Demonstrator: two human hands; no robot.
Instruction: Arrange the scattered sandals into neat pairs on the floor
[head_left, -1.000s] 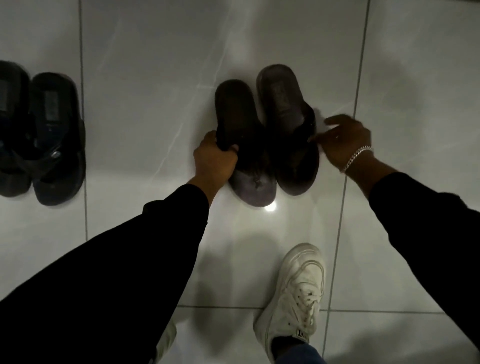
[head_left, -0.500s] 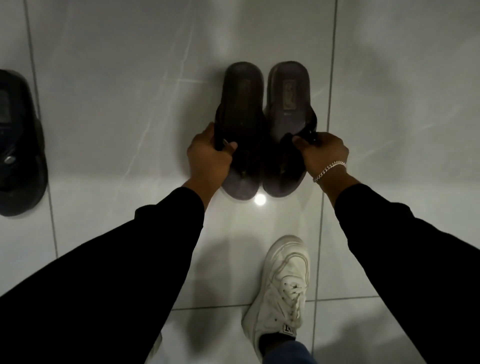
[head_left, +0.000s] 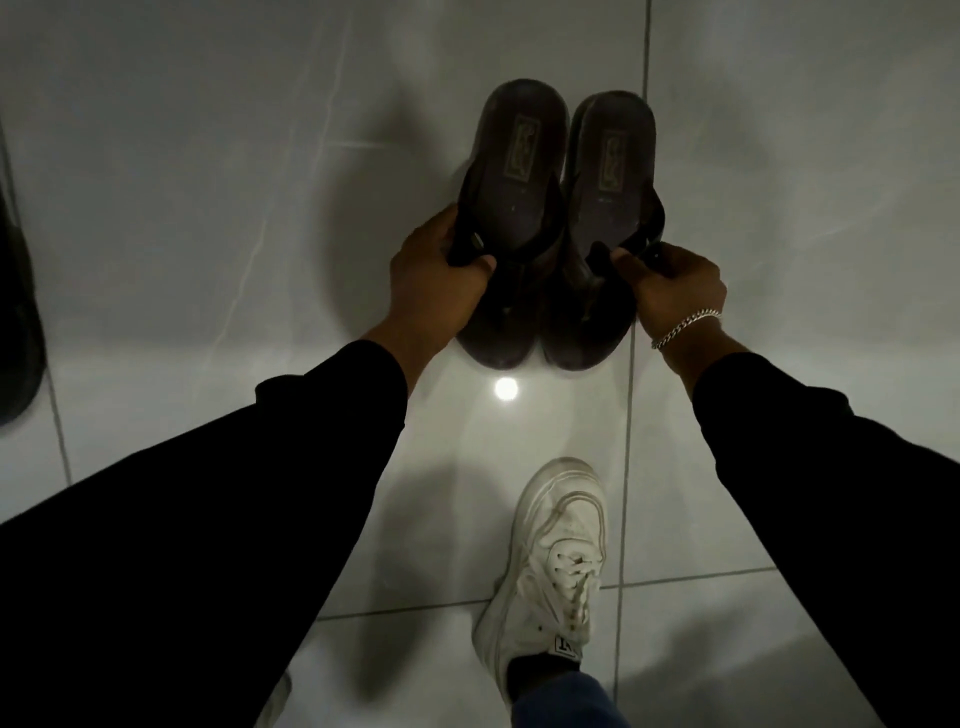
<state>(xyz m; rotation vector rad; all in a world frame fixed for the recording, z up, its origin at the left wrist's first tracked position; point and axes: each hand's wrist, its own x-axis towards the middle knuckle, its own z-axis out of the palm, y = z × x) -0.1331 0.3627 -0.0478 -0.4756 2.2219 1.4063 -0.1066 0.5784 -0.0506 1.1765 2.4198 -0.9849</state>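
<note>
One sneaker (head_left: 553, 566) near sandals (head_left: 608, 218) (gripped).

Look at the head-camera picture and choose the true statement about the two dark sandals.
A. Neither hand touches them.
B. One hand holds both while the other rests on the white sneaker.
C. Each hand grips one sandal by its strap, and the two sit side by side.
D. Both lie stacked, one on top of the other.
C: the left hand grips the left sandal and the right hand grips the right sandal, side by side on the floor.

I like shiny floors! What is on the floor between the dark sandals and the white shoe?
Only bare tile with a bright light spot, between the sandals and white shoe, in the head view.
</note>
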